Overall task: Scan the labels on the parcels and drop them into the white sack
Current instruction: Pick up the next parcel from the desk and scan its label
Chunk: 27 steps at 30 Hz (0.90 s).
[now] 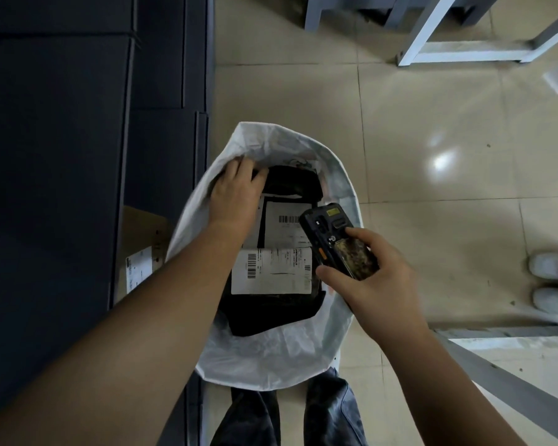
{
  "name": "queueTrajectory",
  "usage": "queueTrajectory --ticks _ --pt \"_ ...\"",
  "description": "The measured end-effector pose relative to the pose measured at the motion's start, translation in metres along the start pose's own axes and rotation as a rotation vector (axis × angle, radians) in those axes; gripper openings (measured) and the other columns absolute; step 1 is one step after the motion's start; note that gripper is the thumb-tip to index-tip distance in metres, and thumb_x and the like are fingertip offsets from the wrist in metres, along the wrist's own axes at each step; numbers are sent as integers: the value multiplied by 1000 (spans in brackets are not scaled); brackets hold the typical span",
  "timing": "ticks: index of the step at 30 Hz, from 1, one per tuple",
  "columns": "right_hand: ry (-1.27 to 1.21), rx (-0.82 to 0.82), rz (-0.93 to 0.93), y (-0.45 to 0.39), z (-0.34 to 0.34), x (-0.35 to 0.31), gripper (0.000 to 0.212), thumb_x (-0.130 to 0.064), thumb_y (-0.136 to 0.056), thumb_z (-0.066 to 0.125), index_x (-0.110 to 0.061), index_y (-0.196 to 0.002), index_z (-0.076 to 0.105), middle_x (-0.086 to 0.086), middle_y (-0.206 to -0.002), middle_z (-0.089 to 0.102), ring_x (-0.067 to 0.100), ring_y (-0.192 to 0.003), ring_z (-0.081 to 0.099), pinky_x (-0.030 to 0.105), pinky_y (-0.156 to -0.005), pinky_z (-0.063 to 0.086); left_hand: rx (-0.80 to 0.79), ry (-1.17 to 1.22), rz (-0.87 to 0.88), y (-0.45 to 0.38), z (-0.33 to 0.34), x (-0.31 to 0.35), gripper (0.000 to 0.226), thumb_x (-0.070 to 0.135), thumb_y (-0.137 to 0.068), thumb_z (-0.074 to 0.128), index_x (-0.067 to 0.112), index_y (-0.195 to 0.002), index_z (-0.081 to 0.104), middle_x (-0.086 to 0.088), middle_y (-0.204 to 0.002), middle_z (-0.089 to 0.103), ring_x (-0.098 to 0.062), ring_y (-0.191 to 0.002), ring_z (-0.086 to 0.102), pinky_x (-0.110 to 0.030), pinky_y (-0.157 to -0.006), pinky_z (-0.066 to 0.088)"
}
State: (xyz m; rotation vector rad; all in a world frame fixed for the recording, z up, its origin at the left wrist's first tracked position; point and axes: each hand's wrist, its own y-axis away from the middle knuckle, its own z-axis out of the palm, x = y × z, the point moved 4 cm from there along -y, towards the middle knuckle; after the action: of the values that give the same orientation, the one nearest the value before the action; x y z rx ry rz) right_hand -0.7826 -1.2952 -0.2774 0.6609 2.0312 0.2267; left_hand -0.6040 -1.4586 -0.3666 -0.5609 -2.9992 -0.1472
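views: one, head-worn, wide-angle | aim: steeply down, slightly forward, onto the floor (432, 149) | range: close, both forearms run in from the bottom edge; open sack (271, 358) mid-frame right below | edges: dark boxes (62, 140) fill the left, frame legs (458, 53) top right | overlap: none, single view

1. Left hand (236, 191): bare, with no glove, ring or watch in view.
2. Left forearm (161, 300): bare along its whole visible length; no sleeve reaches into view.
3. Right hand (372, 284): bare, likewise unadorned.
4. Right forearm (438, 381): bare, no sleeve visible.
5. Trousers (329, 410): dark blue-grey denim, creased, covering both legs at the near edge.
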Motion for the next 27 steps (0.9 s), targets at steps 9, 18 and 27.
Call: queueTrajectory --ticks 9,18,27 --pt "-19 19 52 -12 -2 -6 59 -39 -65 88 -42 -118 62 -24 -100 65 -11 -90 60 14 -76 47 77 175 42 2 -4 -13 40 22 -87 66 9 -124 62 -7 -130 56 -28 -124 47 -46 -105 41" --pt "-1 12 66 -10 -1 -5 61 -39 -65 88 -41 -120 62 -21 -106 65 -5 -96 62 20 -84 51 -60 168 -57 4 22 -15 33 23 -92 60 6 -120 67 -9 -122 62 -28 -117 52 -41 -99 42" --pt "59 22 44 3 -18 -37 62 -41 -65 85 -42 -122 62 -25 -104 58 -1 -96 60 33 -89 55 -75 680 -136 57 -48 -12 45 24 -96 59 11 -139 52 -3 -142 51 -16 -132 46 -22 -107 32"
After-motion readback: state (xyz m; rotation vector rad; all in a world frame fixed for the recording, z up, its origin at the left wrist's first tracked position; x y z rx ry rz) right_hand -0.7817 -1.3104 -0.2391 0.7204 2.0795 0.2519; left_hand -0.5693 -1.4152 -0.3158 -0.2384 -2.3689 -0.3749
